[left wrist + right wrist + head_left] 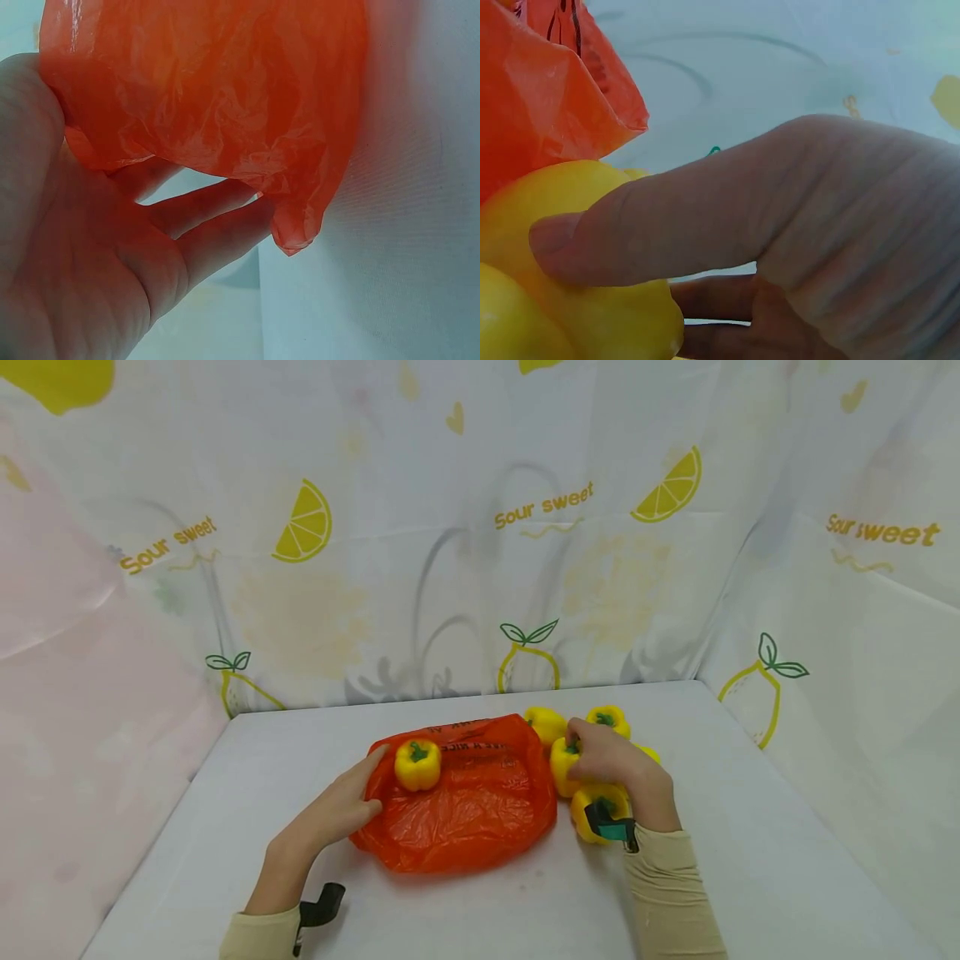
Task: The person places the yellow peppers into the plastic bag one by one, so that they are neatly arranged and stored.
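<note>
A red plastic bag (472, 818) with dark lettering lies spread on the table. One yellow bell pepper (417, 766) sits on its left part; I cannot tell whether it is inside. At the bag's left edge is my left hand (337, 806), thumb and fingers apart. In the left wrist view its fingers (217, 232) reach straight to the plastic, which hides their tips. Right of the bag, my right hand (618, 760) grips another yellow bell pepper (562, 768), which touches or nearly touches the bag. The thumb (652, 232) presses on that pepper in the right wrist view.
More yellow bell peppers cluster around the right hand: one behind the bag's right corner (546, 724), one farther back (609, 720), one in front (592, 818), one partly hidden behind the hand (651, 753). A lemon-print curtain (450, 593) hangs behind the white table (300, 735).
</note>
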A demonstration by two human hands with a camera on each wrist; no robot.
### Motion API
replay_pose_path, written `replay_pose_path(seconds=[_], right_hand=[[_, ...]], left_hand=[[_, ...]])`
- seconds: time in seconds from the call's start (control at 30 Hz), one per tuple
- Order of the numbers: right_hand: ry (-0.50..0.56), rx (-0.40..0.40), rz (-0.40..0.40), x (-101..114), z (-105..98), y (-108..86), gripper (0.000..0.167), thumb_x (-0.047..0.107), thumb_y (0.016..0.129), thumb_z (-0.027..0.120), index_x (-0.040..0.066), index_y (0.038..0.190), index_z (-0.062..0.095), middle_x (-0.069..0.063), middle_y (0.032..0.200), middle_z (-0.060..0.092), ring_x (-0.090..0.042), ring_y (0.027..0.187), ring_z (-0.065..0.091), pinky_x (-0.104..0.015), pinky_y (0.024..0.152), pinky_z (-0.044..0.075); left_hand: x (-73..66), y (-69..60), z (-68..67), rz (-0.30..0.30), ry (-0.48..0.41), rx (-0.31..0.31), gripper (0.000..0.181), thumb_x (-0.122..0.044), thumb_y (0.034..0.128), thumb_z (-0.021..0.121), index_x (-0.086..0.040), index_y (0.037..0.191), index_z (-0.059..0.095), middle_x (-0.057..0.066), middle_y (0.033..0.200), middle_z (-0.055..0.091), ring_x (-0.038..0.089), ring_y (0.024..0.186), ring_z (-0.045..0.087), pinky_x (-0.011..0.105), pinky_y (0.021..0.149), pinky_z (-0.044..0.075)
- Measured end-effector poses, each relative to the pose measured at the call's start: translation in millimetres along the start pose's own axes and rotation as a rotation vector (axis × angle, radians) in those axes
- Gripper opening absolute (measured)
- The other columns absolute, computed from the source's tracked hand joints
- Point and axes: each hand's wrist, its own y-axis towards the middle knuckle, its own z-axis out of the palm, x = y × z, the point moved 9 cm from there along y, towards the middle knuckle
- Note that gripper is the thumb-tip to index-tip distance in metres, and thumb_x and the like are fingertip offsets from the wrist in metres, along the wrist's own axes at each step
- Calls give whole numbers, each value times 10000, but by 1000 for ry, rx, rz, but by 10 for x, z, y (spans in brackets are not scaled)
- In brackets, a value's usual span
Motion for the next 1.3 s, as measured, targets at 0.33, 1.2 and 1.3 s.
replay_pose_path(seconds=[0.33, 1.2, 1.3], right_hand=[[45, -42, -44, 7, -46, 31, 354, 113, 753, 784, 113, 1014, 544, -60, 996, 599, -221, 923, 534, -343, 801, 464], [169, -327, -259, 303, -446, -148, 433, 90, 766, 779, 122, 1117, 527, -57, 1135, 590, -251, 1012, 536, -393, 904, 493], [170, -368, -323, 377, -468, -160, 432, 67, 760, 786, 104, 1111, 539, -64, 1164, 593, -244, 1024, 536, -400, 905, 492]], left_hand=[[0, -3, 5, -2, 6, 2, 790, -70, 906, 519, -112, 1601, 145, 158, 1649, 222, 420, 1500, 242, 645, 1164, 289], [-7, 9, 9, 5, 12, -7, 785, -65, 893, 525, -94, 1593, 171, 152, 1638, 256, 411, 1487, 275, 637, 1152, 320], [-4, 14, 7, 2, 11, -9, 785, -64, 893, 529, -97, 1593, 175, 145, 1638, 259, 408, 1488, 276, 635, 1152, 320]])
